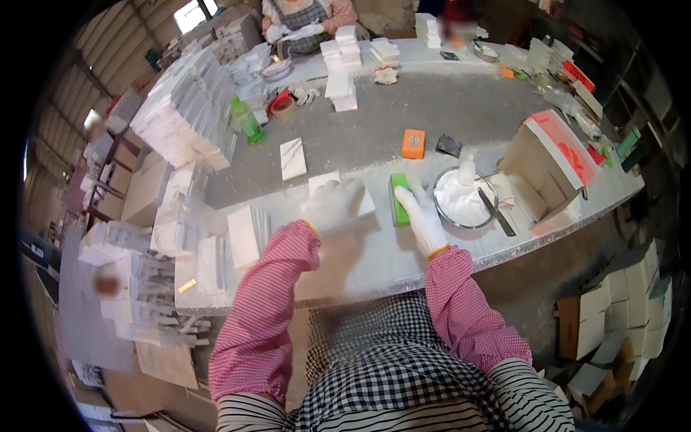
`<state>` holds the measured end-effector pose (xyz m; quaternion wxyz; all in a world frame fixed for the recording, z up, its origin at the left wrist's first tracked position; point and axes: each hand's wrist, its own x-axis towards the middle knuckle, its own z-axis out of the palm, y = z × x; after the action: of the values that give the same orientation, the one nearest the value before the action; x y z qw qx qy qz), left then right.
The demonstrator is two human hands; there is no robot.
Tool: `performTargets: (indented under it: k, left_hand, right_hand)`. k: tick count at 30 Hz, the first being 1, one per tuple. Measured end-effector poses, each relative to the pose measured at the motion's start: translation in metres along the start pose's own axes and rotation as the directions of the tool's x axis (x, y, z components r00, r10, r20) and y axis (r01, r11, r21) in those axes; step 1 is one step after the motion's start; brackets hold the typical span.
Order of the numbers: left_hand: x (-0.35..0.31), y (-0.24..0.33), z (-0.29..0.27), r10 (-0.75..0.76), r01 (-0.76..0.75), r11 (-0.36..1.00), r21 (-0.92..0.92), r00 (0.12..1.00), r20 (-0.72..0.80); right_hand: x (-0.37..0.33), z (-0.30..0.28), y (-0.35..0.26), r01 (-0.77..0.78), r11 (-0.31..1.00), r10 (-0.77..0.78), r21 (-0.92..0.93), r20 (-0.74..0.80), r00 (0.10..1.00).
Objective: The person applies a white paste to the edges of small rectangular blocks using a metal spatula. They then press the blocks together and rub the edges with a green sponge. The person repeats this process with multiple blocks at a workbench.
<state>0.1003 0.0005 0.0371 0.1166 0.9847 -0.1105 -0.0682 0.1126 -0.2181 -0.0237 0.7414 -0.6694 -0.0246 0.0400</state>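
Observation:
My left hand [332, 204], in a white glove, rests on a white tile [365, 204] on the near part of the table. Its fingers look laid out over the tile, though blur softens them. My right hand [425, 219], also gloved, is closed on a green block [398, 200] that stands on the table right of the tile. To the right of that hand is a metal bowl [464, 220] of white paste, with a dark-handled spatula [498, 213] across its rim. Beyond it lie an orange box [413, 144] and a small dark block [448, 145].
White tiles lean in a row [248, 232] at the left, before a tall tile stack [183, 108]. A veined tile [293, 159], green bottle [247, 121] and tape roll [282, 108] lie farther back. A cardboard box [540, 165] stands right. Someone in gloves [295, 32] works opposite.

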Motion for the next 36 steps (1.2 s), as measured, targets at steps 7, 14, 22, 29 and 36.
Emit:
performTargets:
  k: [7, 14, 22, 29, 36]
  left_hand:
    - [-0.012, -0.026, 0.022, 0.045, -0.041, 0.998, 0.055, 0.996, -0.074]
    - [-0.008, -0.033, 0.028, 0.081, -0.079, 0.997, 0.024, 0.983, -0.164]
    - [-0.012, -0.035, 0.028, 0.073, -0.077, 0.997, -0.016, 0.981, -0.181]
    - [-0.007, -0.035, 0.030, 0.097, -0.098, 0.995, 0.002, 0.982, -0.160]
    - [-0.014, -0.036, 0.029, 0.105, -0.112, 0.993, -0.023, 0.972, -0.211]
  right_hand:
    - [-0.011, 0.009, 0.038, -0.019, 0.960, 0.054, -0.281, 0.118, 0.992]
    - [-0.004, 0.049, -0.017, 0.070, 0.624, -0.011, -0.779, 0.080, 0.997]
    - [0.003, 0.049, -0.005, 0.191, 0.525, -0.143, -0.830, 0.135, 0.980]
    - [0.034, 0.042, 0.020, 0.151, 0.563, -0.119, -0.812, 0.101, 0.988]
    - [-0.016, 0.051, 0.008, 0.189, 0.674, -0.197, -0.714, 0.073, 0.978]
